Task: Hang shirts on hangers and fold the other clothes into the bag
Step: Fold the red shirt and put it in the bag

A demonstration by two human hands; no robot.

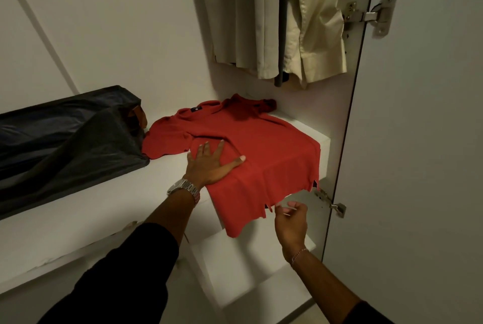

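A red shirt [256,151] lies spread on the white shelf [109,208], its hem hanging over the shelf's front edge. My left hand [211,164] presses flat on the shirt's left side with fingers straight and spread. Just below the hanging hem, my right hand [291,219] has its fingers loosely curled, the fingertips near the hem's notch; whether they touch the cloth is unclear. A dark bag [62,135] lies on the shelf to the left, its open end beside the shirt's sleeve.
Beige and cream garments [282,20] hang above the shelf at the back. An open wardrobe door [418,141] with metal hinges stands on the right. A lower white shelf [251,266] sits below the shirt's hem.
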